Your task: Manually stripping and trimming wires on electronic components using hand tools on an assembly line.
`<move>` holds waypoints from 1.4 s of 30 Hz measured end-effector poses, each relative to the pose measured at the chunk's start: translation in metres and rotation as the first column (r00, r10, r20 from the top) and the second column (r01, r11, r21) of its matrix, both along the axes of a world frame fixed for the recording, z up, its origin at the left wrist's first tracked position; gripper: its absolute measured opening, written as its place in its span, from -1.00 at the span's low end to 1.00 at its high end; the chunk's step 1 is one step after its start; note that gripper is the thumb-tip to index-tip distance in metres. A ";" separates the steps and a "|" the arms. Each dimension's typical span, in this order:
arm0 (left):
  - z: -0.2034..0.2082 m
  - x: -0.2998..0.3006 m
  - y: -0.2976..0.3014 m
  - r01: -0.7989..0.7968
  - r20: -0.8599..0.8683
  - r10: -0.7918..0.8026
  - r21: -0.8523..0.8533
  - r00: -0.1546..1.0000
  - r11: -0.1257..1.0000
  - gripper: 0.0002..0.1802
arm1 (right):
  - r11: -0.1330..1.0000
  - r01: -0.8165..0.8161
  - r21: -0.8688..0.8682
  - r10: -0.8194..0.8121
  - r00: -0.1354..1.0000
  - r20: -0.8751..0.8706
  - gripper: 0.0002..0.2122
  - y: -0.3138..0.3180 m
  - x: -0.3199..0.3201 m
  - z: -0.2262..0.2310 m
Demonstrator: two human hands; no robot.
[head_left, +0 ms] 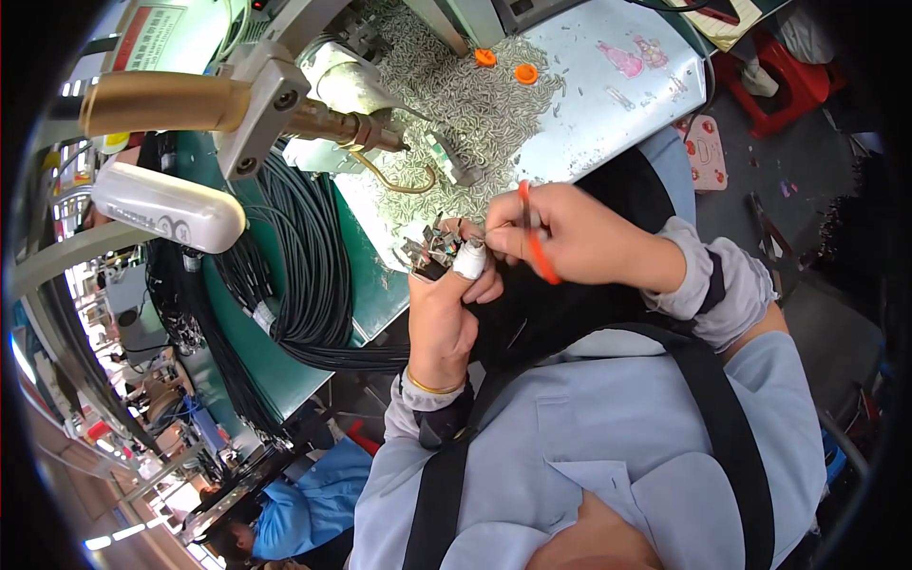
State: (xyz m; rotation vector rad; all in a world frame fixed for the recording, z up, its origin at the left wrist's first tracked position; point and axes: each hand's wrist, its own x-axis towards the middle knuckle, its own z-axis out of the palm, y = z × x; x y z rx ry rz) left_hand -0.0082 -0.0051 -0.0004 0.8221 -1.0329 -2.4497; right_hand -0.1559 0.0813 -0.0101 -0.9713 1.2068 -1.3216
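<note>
My left hand (445,318) is closed around a bundle of cable ends (435,249), with metal connector parts and thin wires sticking out at the top. White tape (470,259) wraps its thumb. Close beside that thumb, my right hand (575,233) has its fingertips pinched together at the cable ends; whatever is between those tips is too small to make out. An orange-handled tool, apparently scissors (540,255), is tucked in the right hand, its blades mostly hidden by the fingers.
Small metal pieces (408,114) lie heaped on the metal worktop (608,104), with orange caps (525,73) among them. A machine head (332,128) overhangs the left. Coiled black cables (309,256) rest on a green table (313,380). A red stool (784,90) stands right; a person in blue (309,508) sits lower left.
</note>
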 end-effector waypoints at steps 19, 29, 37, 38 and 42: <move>0.007 -0.001 0.014 -0.112 0.213 0.268 -0.548 0.939 0.829 -0.78 | 0.765 0.103 -0.636 -0.588 0.516 -0.623 -0.71 0.000 0.001 -0.007; 0.004 0.003 0.014 -0.095 0.161 0.236 -0.600 0.958 0.794 -0.75 | 0.834 0.084 -0.546 -0.499 0.541 -0.678 -0.84 0.005 0.003 -0.004; -0.006 0.012 0.013 -0.140 0.194 0.215 -0.340 0.957 0.930 -0.73 | 0.844 0.270 -0.464 -0.508 0.682 -0.527 -0.87 0.005 0.018 -0.008; -0.009 0.013 0.017 -0.169 0.198 0.295 -0.482 0.935 0.860 -0.71 | 0.861 0.273 -0.429 -0.487 0.685 -0.542 -0.86 0.006 0.019 -0.006; -0.009 0.016 0.015 -0.094 0.118 0.335 -0.828 0.935 0.552 -0.67 | 0.807 0.161 -0.568 -0.575 0.432 -0.695 -0.85 0.009 0.027 0.000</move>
